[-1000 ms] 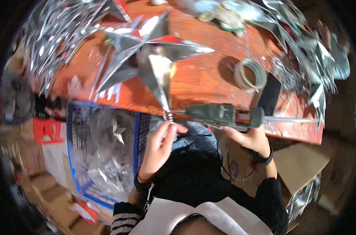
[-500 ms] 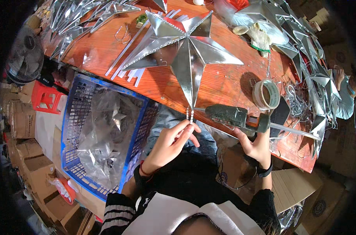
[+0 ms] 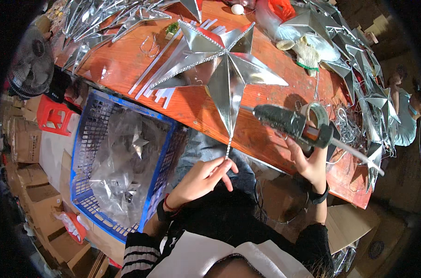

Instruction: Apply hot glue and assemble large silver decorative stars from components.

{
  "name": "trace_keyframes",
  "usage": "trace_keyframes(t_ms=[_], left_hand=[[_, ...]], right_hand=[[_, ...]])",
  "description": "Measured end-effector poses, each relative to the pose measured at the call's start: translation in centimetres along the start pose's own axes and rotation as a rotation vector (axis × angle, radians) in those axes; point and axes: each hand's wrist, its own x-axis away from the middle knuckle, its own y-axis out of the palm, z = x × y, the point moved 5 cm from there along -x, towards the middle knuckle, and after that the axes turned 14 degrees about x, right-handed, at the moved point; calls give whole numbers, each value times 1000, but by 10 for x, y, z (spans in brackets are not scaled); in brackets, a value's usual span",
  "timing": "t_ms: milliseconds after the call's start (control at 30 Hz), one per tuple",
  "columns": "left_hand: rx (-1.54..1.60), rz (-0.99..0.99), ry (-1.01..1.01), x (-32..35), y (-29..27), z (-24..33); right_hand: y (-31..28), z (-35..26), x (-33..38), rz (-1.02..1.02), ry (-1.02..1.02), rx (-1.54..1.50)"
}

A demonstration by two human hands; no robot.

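A large silver star (image 3: 229,76) lies on the wooden table, its lowest point toward me at the near edge. Sparkling bead trim runs along some of its upper ridges. My left hand (image 3: 202,180) pinches a short strand of bead trim (image 3: 228,149) just below that lowest point. In my right hand (image 3: 312,167) is a dark glue gun (image 3: 279,119), its nozzle aimed left beside the star's lower arm and apart from it. A pale glue stick (image 3: 361,156) juts out of the gun's rear.
White glue sticks (image 3: 148,69) lie beneath the star's left side. A tape roll (image 3: 320,114), work gloves (image 3: 307,55) and tangled trim (image 3: 348,121) are at right. More silver stars (image 3: 356,53) pile up at both far sides. A blue basket (image 3: 77,153) stands left; another person (image 3: 406,116) is far right.
The glue gun has drawn back from the star's lower tip, up and to the right. My left hand has dropped slightly, and the bead strand now hangs straight as one line.
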Motion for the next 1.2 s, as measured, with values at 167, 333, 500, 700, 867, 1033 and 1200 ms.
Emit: trace_keyframes(t_ms=[167,333,500,700,867,1033,1200], left_hand=[[2,-115,-34,4,3,-8],[-35,-152,27,3,1,-22],[-20,-149,-3,0,0,-23],[-33,-149,-1,-1,0,-20],[-92,-105,4,-6,-4,-31],[-67,-97,-27,-4,-5,-40],[-53,-88,-40,-6,-7,-38]], right_hand=[[13,-8,-24,-50,133,-286],[8,-17,-34,-65,-82,78],[9,-15,-35,-74,-59,48],[7,-16,-43,-38,-209,217],[5,-18,-62,25,-94,169],[14,-16,-78,-32,4,94],[18,-17,-82,2,-59,163]])
